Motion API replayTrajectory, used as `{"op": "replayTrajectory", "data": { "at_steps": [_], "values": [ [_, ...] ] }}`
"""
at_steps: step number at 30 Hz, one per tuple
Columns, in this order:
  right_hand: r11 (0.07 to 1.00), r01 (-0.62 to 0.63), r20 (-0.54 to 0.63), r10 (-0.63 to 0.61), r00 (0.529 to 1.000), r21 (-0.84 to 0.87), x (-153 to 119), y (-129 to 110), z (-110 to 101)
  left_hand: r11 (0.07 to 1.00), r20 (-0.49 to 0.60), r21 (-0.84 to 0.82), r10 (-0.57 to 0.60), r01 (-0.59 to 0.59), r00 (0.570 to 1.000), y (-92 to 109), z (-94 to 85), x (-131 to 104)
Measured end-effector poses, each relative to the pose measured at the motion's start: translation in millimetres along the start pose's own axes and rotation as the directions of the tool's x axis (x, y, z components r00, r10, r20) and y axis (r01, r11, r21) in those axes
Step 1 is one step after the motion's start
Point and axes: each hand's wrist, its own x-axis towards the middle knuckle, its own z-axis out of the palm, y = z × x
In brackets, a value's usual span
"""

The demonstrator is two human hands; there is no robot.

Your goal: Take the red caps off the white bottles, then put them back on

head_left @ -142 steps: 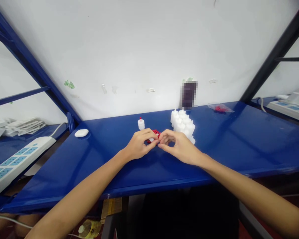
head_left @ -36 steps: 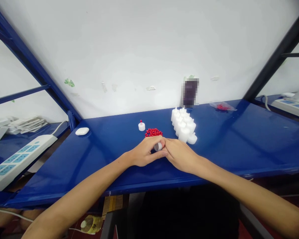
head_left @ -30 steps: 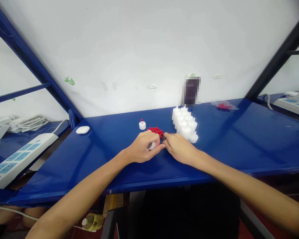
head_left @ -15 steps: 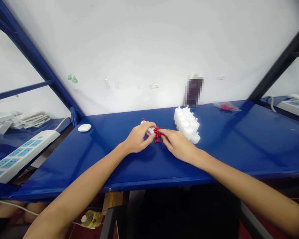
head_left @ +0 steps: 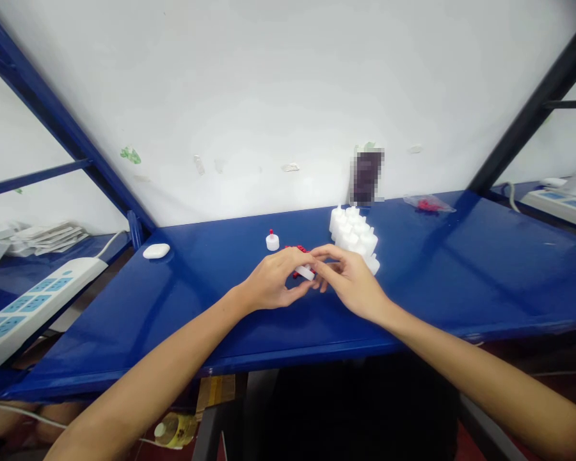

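Note:
A white round nozzle cap (head_left: 306, 273) is gripped between the thumb and fingers of my left hand (head_left: 274, 276), tilted, just above the table. My right hand (head_left: 354, 282) meets it from the right, its thumb and fingers pinched together at the cap's end; whatever they hold is hidden. Behind and under the fingers lies a pile of small red tips (head_left: 301, 248), mostly covered by my hands. Farther back, a white nozzle cap with a red tip (head_left: 272, 242) stands upright. White nozzle caps (head_left: 352, 234) without red tips stand in a block beyond my right hand.
The blue table (head_left: 211, 320) runs up to a white wall. A clear bag with red pieces (head_left: 428, 205) lies at the back right. At the left are a white case (head_left: 156, 251) and a power strip (head_left: 33, 307). A pixelated dark object (head_left: 367, 176) leans on the wall.
My right hand has left the red pile and come up to the white cap in my left hand. Both hands are nearer to me, and the red-tipped cap behind is now uncovered.

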Motion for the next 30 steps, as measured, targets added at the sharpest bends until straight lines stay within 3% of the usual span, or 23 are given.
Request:
{"op": "replayTrajectory", "data": {
  "at_steps": [2, 3, 4, 6, 8, 10, 12, 14, 19, 23, 25, 27, 30],
  "values": [
    [0.989, 0.095, -0.174, -0.113, 0.978, -0.114, -11.7, -6.7, -6.5, 0.998, -0.051, 0.053, 0.038, -0.035, 0.998, -0.8, -5.0, 2.3],
    [0.963, 0.148, -0.273, -0.208, 0.939, -0.225, -18.3, -11.0, -13.2, 0.996, -0.083, 0.090, 0.007, 0.000, 0.997, -4.0, -8.8, 2.4],
    [0.917, 0.188, -0.321, -0.308, 0.896, -0.352, -24.8, -15.4, -22.1, 0.989, -0.111, 0.130, -0.055, 0.070, 0.992, -9.1, -13.2, 1.8],
    [0.807, 0.187, -0.318, -0.417, 0.851, -0.560, -34.6, -22.7, -44.7, 0.938, -0.150, 0.221, -0.237, 0.266, 0.960, -23.1, -22.2, -2.0],
    [0.724, 0.123, -0.287, -0.416, 0.863, -0.678, -38.4, -25.8, -68.8, 0.850, -0.087, 0.314, -0.418, 0.423, 0.904, -38.3, -29.3, -8.2],
    [0.654, 0.018, -0.276, -0.345, 0.897, -0.757, -36.2, -23.7, -88.0, 0.786, 0.030, 0.362, -0.547, 0.501, 0.837, -50.5, -33.0, -14.8],
    [0.615, -0.023, -0.230, -0.259, 0.938, -0.788, -30.2, -17.5, -98.9, 0.768, 0.124, 0.361, -0.601, 0.529, 0.789, -57.7, -33.2, -19.9],
    [0.596, -0.030, -0.165, -0.173, 0.971, -0.803, -23.1, -9.3, -102.3, 0.780, 0.171, 0.339, -0.601, 0.526, 0.781, -60.9, -31.3, -22.9],
    [0.530, -0.065, -0.113, -0.060, 0.992, -0.846, -11.9, 3.2, -100.5, 0.801, 0.130, 0.309, -0.570, 0.513, 0.811, -62.2, -27.7, -23.0],
    [0.608, -0.068, -0.224, -0.184, 0.957, -0.791, -16.8, -10.1, -101.6, 0.839, -0.028, 0.266, -0.486, 0.475, 0.874, -56.4, -28.6, -17.6],
    [0.670, 0.016, -0.214, -0.259, 0.942, -0.742, -22.8, -21.5, -97.9, 0.889, -0.105, 0.212, -0.392, 0.406, 0.914, -47.7, -28.0, -13.3],
    [0.738, 0.170, -0.091, -0.299, 0.950, -0.653, -28.5, -30.4, -88.3, 0.943, -0.130, 0.146, -0.283, 0.300, 0.950, -34.2, -25.7, -8.2],
    [0.814, 0.319, -0.027, -0.379, 0.925, -0.486, -31.0, -34.2, -65.4, 0.994, -0.060, 0.072, -0.073, 0.078, 0.996, -8.6, -19.8, 0.1]
  ]
}}
